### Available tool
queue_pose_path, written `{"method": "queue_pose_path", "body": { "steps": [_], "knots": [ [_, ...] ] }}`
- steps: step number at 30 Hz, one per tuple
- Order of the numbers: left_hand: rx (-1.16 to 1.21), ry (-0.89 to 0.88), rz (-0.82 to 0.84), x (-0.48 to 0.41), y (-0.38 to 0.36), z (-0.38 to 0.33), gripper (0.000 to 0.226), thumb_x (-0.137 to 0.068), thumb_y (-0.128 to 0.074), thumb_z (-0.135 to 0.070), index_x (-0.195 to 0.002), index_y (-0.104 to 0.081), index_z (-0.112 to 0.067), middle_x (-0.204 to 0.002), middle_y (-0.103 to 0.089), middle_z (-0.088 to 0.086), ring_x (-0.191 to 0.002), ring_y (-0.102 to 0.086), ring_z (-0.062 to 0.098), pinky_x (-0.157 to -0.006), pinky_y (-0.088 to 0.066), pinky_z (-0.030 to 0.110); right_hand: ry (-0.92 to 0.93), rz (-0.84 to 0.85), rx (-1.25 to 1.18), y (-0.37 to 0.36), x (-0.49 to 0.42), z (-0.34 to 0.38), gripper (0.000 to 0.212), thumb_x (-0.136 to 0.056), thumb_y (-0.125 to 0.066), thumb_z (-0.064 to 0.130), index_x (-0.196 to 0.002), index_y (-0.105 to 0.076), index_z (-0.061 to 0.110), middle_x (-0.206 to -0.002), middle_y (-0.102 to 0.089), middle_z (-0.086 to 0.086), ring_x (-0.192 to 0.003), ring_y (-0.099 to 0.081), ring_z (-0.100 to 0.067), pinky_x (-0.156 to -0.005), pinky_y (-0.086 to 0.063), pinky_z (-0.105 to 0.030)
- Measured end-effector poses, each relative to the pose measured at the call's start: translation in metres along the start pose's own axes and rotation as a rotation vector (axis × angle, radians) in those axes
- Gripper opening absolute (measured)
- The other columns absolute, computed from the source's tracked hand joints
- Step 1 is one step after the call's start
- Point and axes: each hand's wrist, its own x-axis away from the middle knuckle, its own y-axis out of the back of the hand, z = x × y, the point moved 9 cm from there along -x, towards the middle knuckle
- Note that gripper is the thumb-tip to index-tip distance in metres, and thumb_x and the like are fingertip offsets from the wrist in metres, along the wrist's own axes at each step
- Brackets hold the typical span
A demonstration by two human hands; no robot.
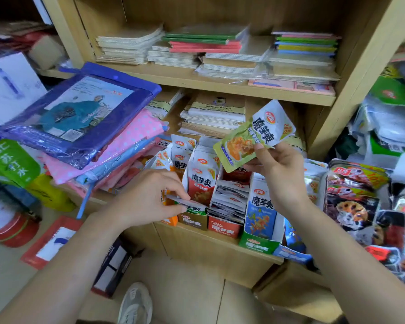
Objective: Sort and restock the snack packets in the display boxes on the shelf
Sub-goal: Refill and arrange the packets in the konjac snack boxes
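A row of snack display boxes stands on the low shelf: a green-fronted box (192,220), a red-fronted box (223,226) with packets lying flat inside, and a taller box (258,244) with blue packets. My right hand (278,169) holds a green and white snack packet (255,134) up in the air above the red box. My left hand (150,197) pinches a thin packet (185,203) lying across the top of the green-fronted box. A red and white packet (201,181) stands upright behind it.
Stacked flat packages in blue, pink and dotted wrap (84,127) crowd the shelf on the left. Notebooks (211,115) fill the shelves behind and above. Dark snack packs (353,197) pile up on the right. My shoe (136,302) is on the floor below.
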Motion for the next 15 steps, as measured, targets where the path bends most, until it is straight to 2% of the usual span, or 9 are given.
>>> {"method": "queue_pose_path", "body": {
  "steps": [3,5,7,10,12,13,15],
  "knots": [
    [-0.042,-0.007,-0.054,0.0,0.003,-0.002,0.023,-0.075,-0.084,-0.034,-0.096,-0.078,-0.037,-0.1,-0.067,-0.022,-0.096,-0.065,0.003,-0.081,-0.056,0.036,0.017,0.006,0.007,-0.002,0.0,0.0,0.021,-0.101,-0.06,0.014,-0.106,-0.063,-0.007,-0.094,-0.077,-0.014,-0.084,-0.075,-0.028,-0.08,-0.061,-0.044],
    [-0.113,-0.001,-0.087,-0.005,0.002,-0.007,0.041,-0.076,-0.075,-0.048,-0.116,-0.073,-0.038,-0.118,-0.062,-0.024,-0.112,-0.059,0.0,-0.095,-0.051,0.034,0.034,-0.014,-0.008,0.0,0.001,0.003,0.015,-0.101,-0.059,0.012,-0.106,-0.066,-0.001,-0.093,-0.077,-0.012,-0.084,-0.075,-0.028,-0.075,-0.061,-0.038],
    [-0.197,0.034,-0.08,-0.015,-0.003,-0.011,0.064,-0.077,-0.069,-0.055,-0.138,-0.058,-0.039,-0.139,-0.052,-0.022,-0.13,-0.046,0.002,-0.107,-0.041,0.035,0.04,-0.049,-0.031,0.006,0.002,0.006,0.017,-0.102,-0.058,0.011,-0.108,-0.066,-0.003,-0.093,-0.077,-0.012,-0.081,-0.076,-0.028,-0.071,-0.061,-0.035],
    [-0.321,0.116,0.043,-0.038,-0.02,-0.007,0.094,-0.077,-0.063,-0.064,-0.158,-0.023,-0.037,-0.163,-0.022,-0.017,-0.149,-0.017,0.009,-0.117,-0.025,0.044,0.044,-0.085,-0.031,0.016,0.002,0.009,0.016,-0.103,-0.057,0.01,-0.107,-0.066,-0.002,-0.088,-0.078,-0.005,-0.077,-0.075,-0.025,-0.067,-0.06,-0.03],
    [-0.384,0.145,0.13,-0.05,-0.033,0.001,0.103,-0.075,-0.057,-0.069,-0.16,-0.008,-0.037,-0.166,-0.01,-0.017,-0.151,-0.006,0.01,-0.12,-0.018,0.048,0.041,-0.095,-0.017,0.021,0.002,0.008,0.013,-0.103,-0.057,0.011,-0.102,-0.068,0.004,-0.084,-0.078,0.0,-0.074,-0.074,-0.02,-0.067,-0.058,-0.028],
    [-0.399,0.153,0.147,-0.053,-0.037,0.004,0.102,-0.075,-0.057,-0.069,-0.16,-0.008,-0.038,-0.164,-0.013,-0.016,-0.15,-0.009,0.012,-0.119,-0.018,0.047,0.037,-0.098,-0.007,0.023,0.001,0.007,0.013,-0.103,-0.057,0.011,-0.1,-0.069,0.006,-0.083,-0.078,0.0,-0.073,-0.074,-0.02,-0.068,-0.058,-0.03],
    [-0.419,0.147,0.105,-0.056,-0.033,0.004,0.094,-0.074,-0.055,-0.067,-0.157,-0.022,-0.039,-0.147,-0.033,-0.013,-0.137,-0.023,0.016,-0.105,-0.023,0.038,0.028,-0.1,0.005,0.026,-0.001,0.005,0.013,-0.102,-0.058,0.013,-0.098,-0.069,0.009,-0.084,-0.078,-0.001,-0.073,-0.073,-0.02,-0.07,-0.058,-0.032]
  ]
}}
